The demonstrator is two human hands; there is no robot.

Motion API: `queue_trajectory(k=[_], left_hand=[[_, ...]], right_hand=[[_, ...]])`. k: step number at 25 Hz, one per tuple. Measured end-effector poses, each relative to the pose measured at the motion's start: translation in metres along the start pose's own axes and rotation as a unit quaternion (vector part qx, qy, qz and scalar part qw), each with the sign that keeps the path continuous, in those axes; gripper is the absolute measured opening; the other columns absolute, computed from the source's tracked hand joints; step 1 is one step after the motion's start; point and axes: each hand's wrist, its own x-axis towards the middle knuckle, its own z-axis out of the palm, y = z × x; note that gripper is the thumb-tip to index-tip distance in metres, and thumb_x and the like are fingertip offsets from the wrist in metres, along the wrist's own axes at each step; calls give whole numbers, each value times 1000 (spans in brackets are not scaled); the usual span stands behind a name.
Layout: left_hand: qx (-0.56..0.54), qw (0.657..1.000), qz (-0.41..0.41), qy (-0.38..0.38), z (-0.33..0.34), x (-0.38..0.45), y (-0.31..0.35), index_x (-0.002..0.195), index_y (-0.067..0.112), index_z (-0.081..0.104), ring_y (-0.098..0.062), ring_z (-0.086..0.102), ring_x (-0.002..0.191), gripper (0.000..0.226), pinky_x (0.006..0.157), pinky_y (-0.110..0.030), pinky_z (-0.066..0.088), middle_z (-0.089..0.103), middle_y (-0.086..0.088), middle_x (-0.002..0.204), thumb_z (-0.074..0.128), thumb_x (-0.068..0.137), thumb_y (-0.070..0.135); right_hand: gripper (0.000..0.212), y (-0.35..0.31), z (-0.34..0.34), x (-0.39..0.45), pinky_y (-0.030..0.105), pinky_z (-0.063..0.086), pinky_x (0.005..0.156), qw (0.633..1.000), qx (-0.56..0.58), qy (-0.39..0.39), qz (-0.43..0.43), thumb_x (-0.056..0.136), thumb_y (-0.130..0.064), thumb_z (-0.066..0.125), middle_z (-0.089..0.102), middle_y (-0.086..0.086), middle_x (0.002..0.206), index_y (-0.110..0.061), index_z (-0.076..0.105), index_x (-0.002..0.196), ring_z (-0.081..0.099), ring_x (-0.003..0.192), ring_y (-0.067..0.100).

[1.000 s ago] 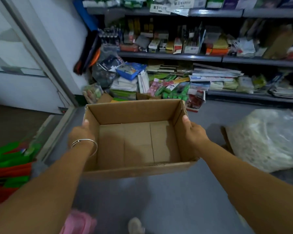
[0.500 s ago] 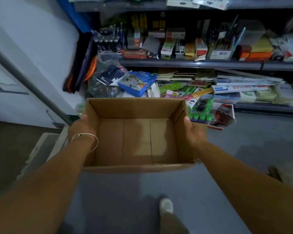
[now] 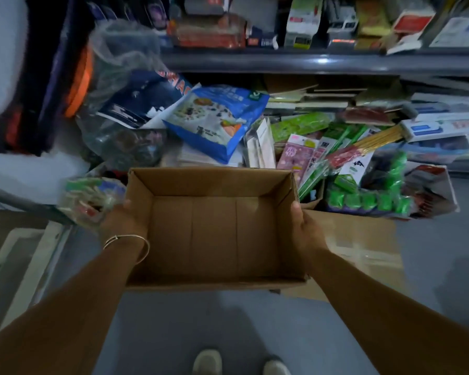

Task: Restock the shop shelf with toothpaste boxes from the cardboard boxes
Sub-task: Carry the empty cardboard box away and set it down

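A grey shelf crowded with packets and small cartons runs across the top, above a lower heap of goods. In front of it an open cardboard box is held above the floor, its inside bare. The left hand grips the box's left wall, thumb over the rim; the right hand grips the right wall likewise. A flat closed carton lies just right of it. A long white-and-blue toothpaste box rests on the lower shelf at right.
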Motion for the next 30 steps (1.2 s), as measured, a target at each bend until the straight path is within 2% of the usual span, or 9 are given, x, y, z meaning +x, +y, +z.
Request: queue_trajectory(k=[4,7,10,14,19,22,25,27,30], left_hand=[[-7,1000,-8,-15,86,61,-22,119,-13,49,-50,47,114,42,96,-49,37,50,-38,121,31,100,20],[-31,999,-16,-25,129,86,-26,123,-9,48,-52,46,115,48,97,-50,36,49,-37,123,27,101,28],[-21,999,0,-28,150,95,-28,124,-12,47,-51,43,118,50,97,-48,35,46,-36,127,28,101,28],[-36,999,-15,-34,175,102,-42,119,-15,45,-53,46,113,54,92,-48,38,50,-39,121,33,99,33],[-27,999,-18,-28,178,97,-54,114,-16,46,-53,48,110,53,89,-48,39,52,-40,116,32,99,32],[10,997,-27,-74,185,96,-59,121,-16,43,-51,48,113,60,92,-47,38,50,-38,121,34,97,39],[29,992,-21,-118,190,100,-62,135,-15,28,-49,43,121,67,98,-45,35,41,-36,133,40,96,38],[65,990,15,-126,188,100,-61,142,-9,20,-45,36,129,72,105,-44,30,30,-31,144,46,94,38],[93,986,103,-91,165,76,-43,148,6,15,-39,27,136,79,111,-46,24,22,-21,151,55,88,39]], right_hand=[[51,39,53,56,33,38,95,999,13,15,29,101,-41,25,56,17,128,-10,53,130,48,122,33],[51,66,83,87,26,34,84,999,13,25,30,101,-41,26,59,17,122,-8,56,126,52,117,32],[52,85,100,101,27,34,89,998,24,26,43,100,-44,25,57,15,127,-12,53,131,49,121,31],[52,103,115,104,37,36,103,997,37,26,58,99,-47,26,52,12,135,-18,45,139,45,127,30],[53,107,114,96,40,33,106,995,33,11,93,99,-48,24,49,11,138,-18,42,140,41,131,30],[55,114,112,95,41,33,106,995,7,-8,96,100,-47,22,48,14,138,-15,43,138,41,130,32],[55,117,111,98,41,34,105,995,-12,-25,93,99,-49,25,48,14,138,-13,42,138,43,129,32],[55,114,107,97,41,38,103,996,-44,-41,67,98,-49,31,50,13,136,-13,39,138,46,126,32],[51,91,87,76,38,42,96,984,-165,-34,-57,96,-43,42,53,10,133,-15,36,139,50,121,31]])
